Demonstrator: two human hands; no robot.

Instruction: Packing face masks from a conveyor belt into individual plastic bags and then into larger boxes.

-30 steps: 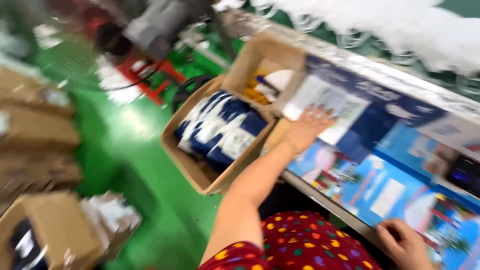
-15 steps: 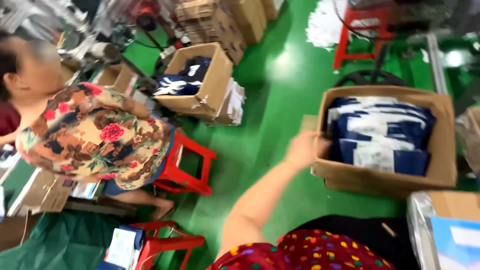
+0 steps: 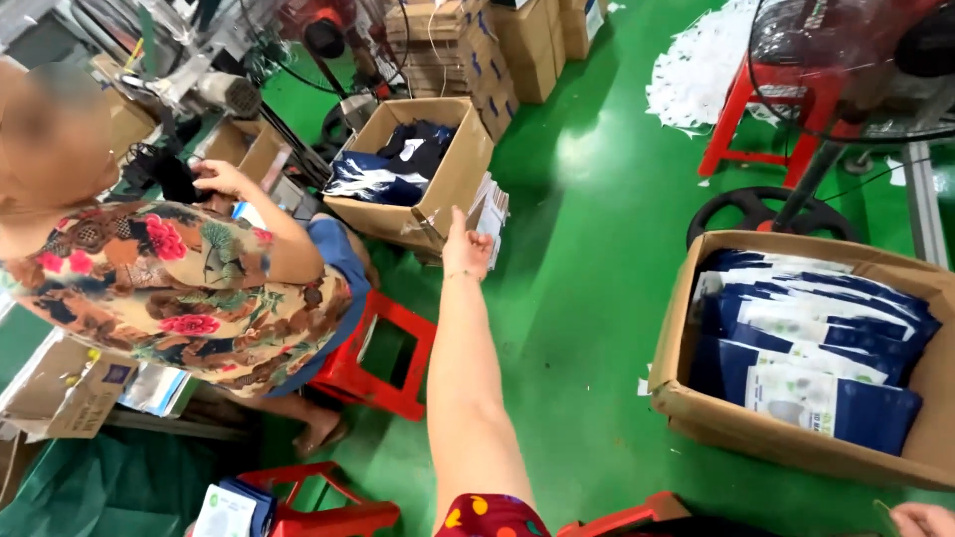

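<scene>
My left hand is stretched far out over the green floor. It reaches a stack of white flat packets leaning against an open cardboard box of dark blue bags. The thumb points up by the box corner and the fingers lie at the stack's edge; whether they grip it is unclear. Only a sliver of my right hand shows at the bottom right corner, next to a large cardboard box filled with blue and white bagged packets.
A person in a flowered top sits on a red stool to the left, their hand at a machine. There is another red stool near me, a fan on a black round base, stacked cartons and white scraps behind.
The view has swung left. My left arm left the large box of blue packets and stretched forward to the white stack beside the farther box.
</scene>
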